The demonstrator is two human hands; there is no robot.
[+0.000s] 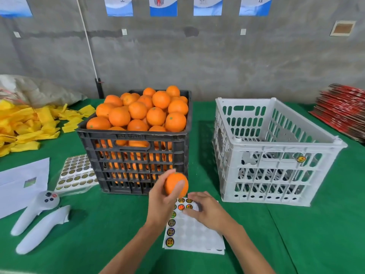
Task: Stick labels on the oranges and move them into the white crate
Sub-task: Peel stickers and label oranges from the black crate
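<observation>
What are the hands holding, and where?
The left hand grips one orange around its sides. The right hand rests its fingers on the label sheet, holding nothing visible.

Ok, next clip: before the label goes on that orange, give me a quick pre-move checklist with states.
1. Orange held firmly in left hand: ok.
2. Right hand at the sticker sheet: ok.
3. Label actually peeled and on a fingertip: cannot tell.
4. Labels left on the sheet: ok, a few remain along its left and top edges.
5. White crate within reach, open top: ok.
6. Orange already labelled: cannot tell, only one side visible.
</observation>
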